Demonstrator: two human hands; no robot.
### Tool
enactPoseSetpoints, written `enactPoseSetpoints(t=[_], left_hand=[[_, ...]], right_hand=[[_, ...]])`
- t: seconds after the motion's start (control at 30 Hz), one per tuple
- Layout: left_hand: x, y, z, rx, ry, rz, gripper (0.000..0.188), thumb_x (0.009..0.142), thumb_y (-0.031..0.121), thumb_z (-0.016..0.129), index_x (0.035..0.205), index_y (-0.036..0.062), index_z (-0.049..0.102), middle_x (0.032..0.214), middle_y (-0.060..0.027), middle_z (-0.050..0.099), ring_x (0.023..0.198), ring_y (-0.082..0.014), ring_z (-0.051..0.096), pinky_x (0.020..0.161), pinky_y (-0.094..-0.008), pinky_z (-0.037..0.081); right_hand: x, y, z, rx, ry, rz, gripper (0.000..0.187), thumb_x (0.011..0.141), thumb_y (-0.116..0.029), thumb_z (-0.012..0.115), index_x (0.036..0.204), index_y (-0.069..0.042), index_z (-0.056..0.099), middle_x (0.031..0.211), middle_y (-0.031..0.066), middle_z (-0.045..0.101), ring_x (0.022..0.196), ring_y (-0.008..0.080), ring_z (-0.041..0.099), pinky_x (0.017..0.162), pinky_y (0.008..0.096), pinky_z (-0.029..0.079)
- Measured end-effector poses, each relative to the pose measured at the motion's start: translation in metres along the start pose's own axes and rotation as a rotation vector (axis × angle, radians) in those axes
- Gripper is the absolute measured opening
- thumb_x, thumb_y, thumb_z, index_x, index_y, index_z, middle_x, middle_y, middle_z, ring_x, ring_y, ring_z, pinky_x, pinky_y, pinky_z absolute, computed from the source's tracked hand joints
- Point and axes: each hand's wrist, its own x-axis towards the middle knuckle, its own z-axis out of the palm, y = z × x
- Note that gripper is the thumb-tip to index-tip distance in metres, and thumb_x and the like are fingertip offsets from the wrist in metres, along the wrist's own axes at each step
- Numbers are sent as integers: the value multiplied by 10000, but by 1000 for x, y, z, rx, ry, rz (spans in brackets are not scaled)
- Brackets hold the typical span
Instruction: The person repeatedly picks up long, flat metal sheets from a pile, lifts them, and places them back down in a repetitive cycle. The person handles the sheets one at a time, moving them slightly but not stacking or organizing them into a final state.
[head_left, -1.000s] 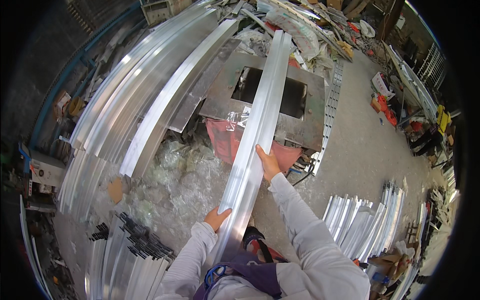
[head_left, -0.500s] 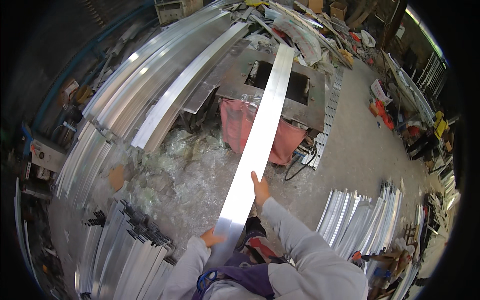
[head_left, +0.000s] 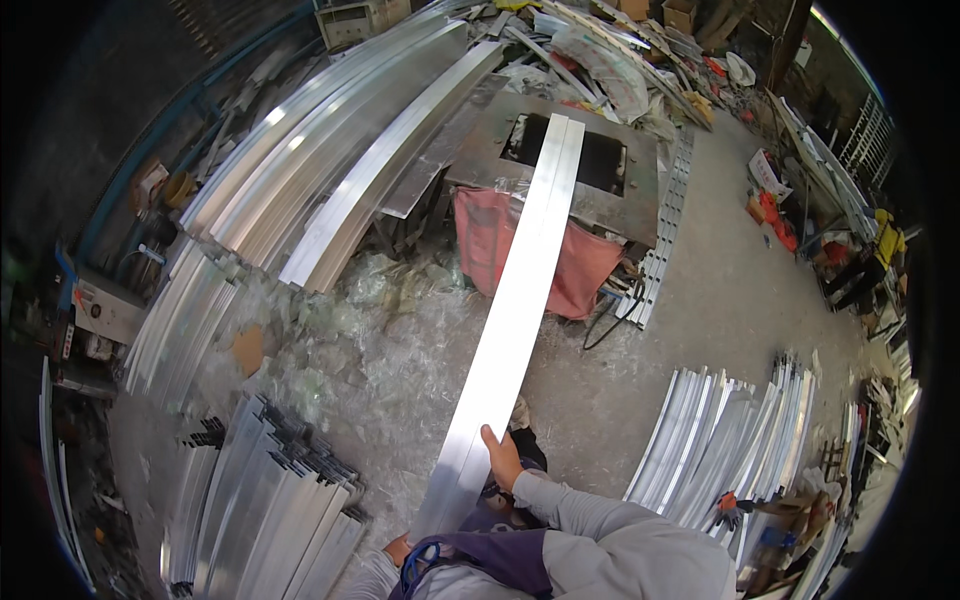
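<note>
A long, shiny aluminium profile (head_left: pixel 510 340) slants from my body up and away to the right. Its far end extends over the dark square opening of a metal table (head_left: pixel 478 160). My right hand (head_left: pixel 503 462) grips the right edge near my body, thumb on top and the other fingers hidden underneath. Lower down on the opposite edge is my left hand (head_left: pixel 398 549), closed on the near end; part of it is hidden by my clothing and the profile. A red cloth (head_left: pixel 580 270) hangs from the table's front, partly behind the profile.
Long aluminium profiles (head_left: pixel 330 140) lie stacked at the far left. More bundles stand at the near left (head_left: pixel 270 510) and near right (head_left: pixel 700 430). Crumpled clear plastic film (head_left: pixel 360 330) covers the floor left of the table. A perforated metal strip (head_left: pixel 668 230) lies along the table's right side.
The profile has been drawn back toward me, its far end now lower over the table opening. Both hands have come nearer my body with it.
</note>
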Motion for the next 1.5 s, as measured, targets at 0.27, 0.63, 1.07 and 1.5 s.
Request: enactPoseSetpoints(t=[0.27, 0.63, 1.07, 1.5], left_hand=[[41, 305, 22, 85, -89, 225, 574, 770, 178, 810, 1250, 8, 546, 1108, -93, 682, 1002, -195, 644, 915, -335, 490], [200, 601, 26, -84, -132, 572, 539, 778, 89, 782, 1258, -12, 558, 1168, -93, 649, 1060, -179, 592, 927, -330, 476], [87, 361, -11, 64, -82, 263, 675, 737, 166, 840, 1316, 34, 519, 1157, -88, 653, 1057, -168, 608, 942, -336, 476], [-64, -90, 2, 66, 93, -234, 620, 794, 203, 779, 1300, -9, 490, 1104, -148, 676, 994, -192, 655, 844, -346, 527]], right_hand=[[160, -140, -29, -112, 271, -259, 555, 975, -419, 538, 1228, 75, 534, 1155, 168, 618, 1053, 240, 566, 917, 354, 431], [342, -393, -55, -981, 641, -958, 568, 887, -208, 637, 1336, 48, 403, 1350, 253, 462, 1245, 403, 442, 1051, 437, 365], [251, -292, -17, -1730, -95, -1154, 607, 949, -448, 492, 1441, -107, 388, 1510, 109, 357, 1427, 301, 258, 1174, 498, 180], [-36, -90, 55, -1628, -319, -930, 580, 943, -406, 511, 1414, -78, 430, 1512, 115, 351, 1423, 303, 261, 1143, 509, 226]])
